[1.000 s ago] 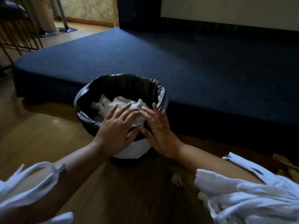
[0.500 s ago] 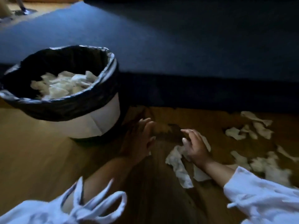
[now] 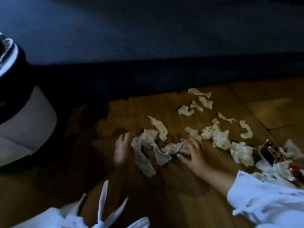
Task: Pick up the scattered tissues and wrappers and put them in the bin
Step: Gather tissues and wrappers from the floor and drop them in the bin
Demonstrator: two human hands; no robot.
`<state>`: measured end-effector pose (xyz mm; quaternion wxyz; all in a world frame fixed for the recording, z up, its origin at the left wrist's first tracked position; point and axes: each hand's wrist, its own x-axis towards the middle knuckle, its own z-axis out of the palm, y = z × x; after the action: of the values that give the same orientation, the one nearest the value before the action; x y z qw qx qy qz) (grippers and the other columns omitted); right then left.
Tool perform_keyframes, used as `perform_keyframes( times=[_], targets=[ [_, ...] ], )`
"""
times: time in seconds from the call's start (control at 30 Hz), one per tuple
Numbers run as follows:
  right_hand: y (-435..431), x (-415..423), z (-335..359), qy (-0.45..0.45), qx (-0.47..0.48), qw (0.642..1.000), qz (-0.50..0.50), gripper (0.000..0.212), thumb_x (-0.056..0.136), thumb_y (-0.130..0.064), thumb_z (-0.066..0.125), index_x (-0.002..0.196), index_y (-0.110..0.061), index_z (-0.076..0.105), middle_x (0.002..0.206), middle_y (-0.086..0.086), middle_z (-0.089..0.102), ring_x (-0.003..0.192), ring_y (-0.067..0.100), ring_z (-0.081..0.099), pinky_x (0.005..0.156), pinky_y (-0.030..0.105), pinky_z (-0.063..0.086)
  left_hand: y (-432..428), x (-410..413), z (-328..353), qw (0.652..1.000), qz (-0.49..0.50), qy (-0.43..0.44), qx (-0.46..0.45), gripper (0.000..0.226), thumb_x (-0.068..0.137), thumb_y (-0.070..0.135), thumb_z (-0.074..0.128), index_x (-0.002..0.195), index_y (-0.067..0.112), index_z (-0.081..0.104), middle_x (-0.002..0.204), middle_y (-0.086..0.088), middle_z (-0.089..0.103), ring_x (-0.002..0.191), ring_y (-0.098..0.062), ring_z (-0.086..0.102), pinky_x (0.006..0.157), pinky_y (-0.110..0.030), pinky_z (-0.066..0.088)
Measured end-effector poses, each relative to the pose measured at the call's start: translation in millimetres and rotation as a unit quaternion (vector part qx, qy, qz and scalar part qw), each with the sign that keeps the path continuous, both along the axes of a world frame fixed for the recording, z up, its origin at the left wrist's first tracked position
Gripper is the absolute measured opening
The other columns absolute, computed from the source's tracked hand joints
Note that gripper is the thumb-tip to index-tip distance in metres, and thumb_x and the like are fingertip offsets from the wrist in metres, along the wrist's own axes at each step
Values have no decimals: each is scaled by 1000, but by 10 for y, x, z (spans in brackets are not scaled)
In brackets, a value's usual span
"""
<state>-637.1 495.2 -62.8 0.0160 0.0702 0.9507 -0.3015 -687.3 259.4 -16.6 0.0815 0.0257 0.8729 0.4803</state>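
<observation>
Several torn white tissues lie scattered on the wooden floor. My left hand [image 3: 121, 149] is blurred and touches the left edge of a long tissue strip [image 3: 144, 152] with straight fingers. My right hand [image 3: 193, 153] curls thumb and fingers around the right end of a crumpled tissue [image 3: 174, 148]. More tissue pieces [image 3: 218, 137] spread away to the right. A dark red wrapper [image 3: 269, 153] lies among them at the far right. The bin [image 3: 28, 122], white with a black liner, stands at the left edge, only partly in view.
A dark blue carpeted platform [image 3: 148, 46] runs along the back, its edge just behind the tissues. White sleeves [image 3: 266, 201] cover my forearms. Bare wooden floor [image 3: 172, 195] lies in front of me.
My view has swung right, away from the bin. Both hands went from over the bin down to the floor and now meet the tissues, the right one closing on a crumpled piece.
</observation>
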Motion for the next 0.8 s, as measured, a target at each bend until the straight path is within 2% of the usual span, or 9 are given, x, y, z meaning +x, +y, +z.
perform_keyframes(
  times=[0.07,0.13,0.23,0.33,0.43,0.5,0.6,0.7,0.8],
  targets=[
    [-18,-72,-68,-51,-30,998,-4,70,79,-49,63,139,-39,30,155,2,4,143,26,7,114,47,24,63,-19,-108,995,-35,41,-89,44,91,5,46,131,22,47,148,-13,31,134,-29,32,107,-40,35],
    [-43,-146,-115,-105,-45,993,31,71,78,-51,63,138,-46,26,155,-1,-3,144,25,1,115,49,21,153,19,-219,979,-105,13,-176,57,94,22,46,143,39,22,158,-1,0,143,-27,6,115,-46,23],
    [-124,-91,-166,-100,-19,989,103,56,84,-42,60,135,-41,37,155,-1,12,144,21,8,118,39,16,220,101,-419,949,-188,-10,-254,79,72,83,26,133,59,-19,144,11,-41,133,-20,-31,111,-51,-12],
    [-92,117,-283,-17,-42,991,124,34,90,-15,54,124,-16,55,144,7,37,139,19,27,109,17,18,146,88,-617,934,-202,-33,-293,96,41,98,-1,125,60,-30,138,9,-48,130,-23,-41,106,-50,-20],
    [88,173,-250,9,-70,991,118,29,87,-20,41,102,-7,64,109,9,57,105,15,54,89,18,38,108,87,-703,925,-208,-38,-316,106,50,97,10,141,48,-13,148,4,-36,136,-26,-33,111,-50,-14],
    [235,58,-168,57,-89,993,43,32,83,-26,37,92,-10,63,95,7,55,89,16,54,74,19,40,133,108,-703,931,-180,-57,-312,87,75,77,35,146,38,4,156,0,-17,142,-28,-18,115,-50,-4],
    [407,-233,-12,107,-18,993,-46,36,91,-26,39,108,-2,59,111,17,52,97,25,53,74,16,36,220,200,-638,943,-153,-42,-291,55,90,48,44,140,34,25,154,0,9,142,-26,4,117,-45,11],
    [525,-488,35,4,81,995,-53,40,96,-39,38,128,-16,47,131,14,38,115,30,45,85,29,39,291,262,-591,951,-159,-13,-264,50,89,33,52,135,30,33,145,4,26,134,-18,23,112,-35,24],
    [455,-439,-55,-45,173,984,-5,39,93,-45,41,129,-30,46,138,9,36,123,34,37,95,40,38,360,187,-513,987,-93,-8,-129,51,87,17,59,133,21,39,133,6,39,125,-16,38,104,-34,37]
  ],
)
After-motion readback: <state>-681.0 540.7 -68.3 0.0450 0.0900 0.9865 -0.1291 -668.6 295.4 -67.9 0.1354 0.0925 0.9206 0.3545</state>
